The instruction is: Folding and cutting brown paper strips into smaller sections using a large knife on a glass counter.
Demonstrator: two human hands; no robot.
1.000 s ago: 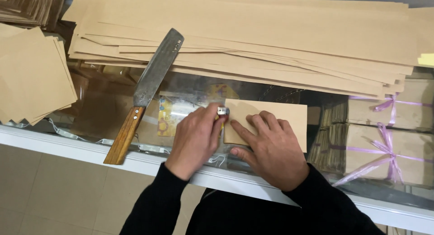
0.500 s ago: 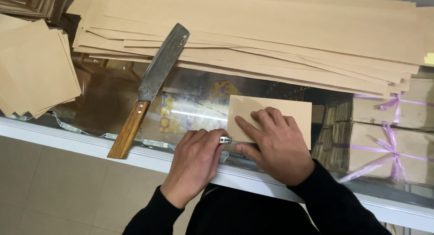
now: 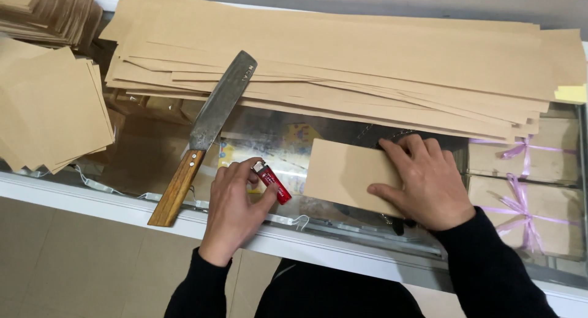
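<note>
My left hand grips a small red lighter, held tilted just above the glass counter top. My right hand lies flat on a folded brown paper piece, pressing down its right end. The lighter is a short way left of that paper and apart from it. A large knife with a wooden handle lies diagonally on the glass to the left of my left hand.
A wide stack of long brown paper sheets covers the back of the counter. Cut brown squares are piled at the left. Paper bundles tied with purple ribbon show under the glass at the right. The white counter edge runs along the front.
My left hand has drawn back from the folded paper toward the counter's front edge, and the red lighter now shows in it. My right hand stays pressed on the paper.
</note>
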